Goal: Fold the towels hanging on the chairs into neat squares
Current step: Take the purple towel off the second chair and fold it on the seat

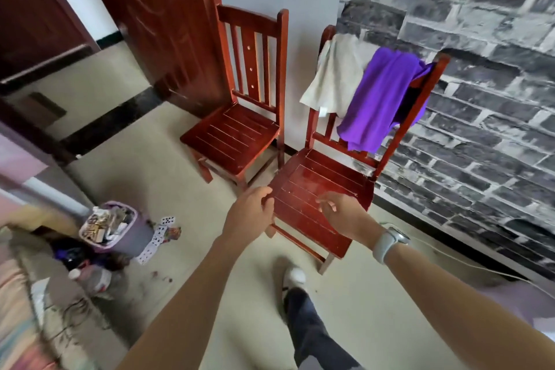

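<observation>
Two red wooden chairs stand by the wall. Over the backrest of the near chair (318,189) hang a purple towel (381,102) and a cream towel (339,75), side by side. The far chair (237,129) is bare. My left hand (249,216) reaches out at the front left corner of the near chair's seat, fingers loosely curled, holding nothing. My right hand (342,213), with a watch on the wrist, hovers over the front of that seat, fingers relaxed and empty. Both hands are well below the towels.
A brick-pattern wall (480,99) runs along the right. A dark red door (156,24) stands behind the far chair. A full purple bin (117,228) and scattered playing cards (159,237) lie on the floor at left. My foot (294,279) is near the chair.
</observation>
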A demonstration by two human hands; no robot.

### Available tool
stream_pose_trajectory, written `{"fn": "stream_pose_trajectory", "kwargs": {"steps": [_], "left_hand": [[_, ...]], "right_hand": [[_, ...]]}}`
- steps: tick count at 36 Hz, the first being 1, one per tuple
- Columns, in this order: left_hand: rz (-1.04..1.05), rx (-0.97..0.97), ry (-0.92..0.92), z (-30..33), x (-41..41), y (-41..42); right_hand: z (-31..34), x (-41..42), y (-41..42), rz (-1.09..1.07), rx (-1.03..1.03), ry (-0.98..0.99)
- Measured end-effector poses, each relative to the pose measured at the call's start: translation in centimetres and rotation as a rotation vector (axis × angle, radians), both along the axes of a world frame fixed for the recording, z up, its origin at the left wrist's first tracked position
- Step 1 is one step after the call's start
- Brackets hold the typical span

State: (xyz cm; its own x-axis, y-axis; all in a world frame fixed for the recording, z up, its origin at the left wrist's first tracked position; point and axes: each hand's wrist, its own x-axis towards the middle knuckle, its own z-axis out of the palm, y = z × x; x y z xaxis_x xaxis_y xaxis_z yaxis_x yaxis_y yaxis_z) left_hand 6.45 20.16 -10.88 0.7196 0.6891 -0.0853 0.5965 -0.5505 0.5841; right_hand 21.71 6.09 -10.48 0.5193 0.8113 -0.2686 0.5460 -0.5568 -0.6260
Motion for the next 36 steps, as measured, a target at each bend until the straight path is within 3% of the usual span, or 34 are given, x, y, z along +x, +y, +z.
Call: {"fn": "stream_pose_trajectory", "kwargs": {"steps": [9,16,22,28,36], "left_hand": [[-0.071,-0.009,-0.006,0.9,11.9,11.6],[-0.186,-0.010,-0.027,3.3,22.3,19.3],[-0.298,0.056,-0.127,4.8,32.3,22.8],[-0.471,0.336,-0.142,4.8,40.8,23.4],[-0.572,0.570,-0.054,4.2,48.2,22.7]], "right_hand": [[-1.1,11.0,11.8,-0.153,0.061,0.044],[1.2,20.6,18.6,-0.392,0.150,0.002],[4.2,29.1,20.9,-0.599,0.252,-0.255],[5.0,34.5,21.2,-0.643,0.091,-0.543],[3.4,36.7,21.2,-0.786,-0.116,-0.679]]}}
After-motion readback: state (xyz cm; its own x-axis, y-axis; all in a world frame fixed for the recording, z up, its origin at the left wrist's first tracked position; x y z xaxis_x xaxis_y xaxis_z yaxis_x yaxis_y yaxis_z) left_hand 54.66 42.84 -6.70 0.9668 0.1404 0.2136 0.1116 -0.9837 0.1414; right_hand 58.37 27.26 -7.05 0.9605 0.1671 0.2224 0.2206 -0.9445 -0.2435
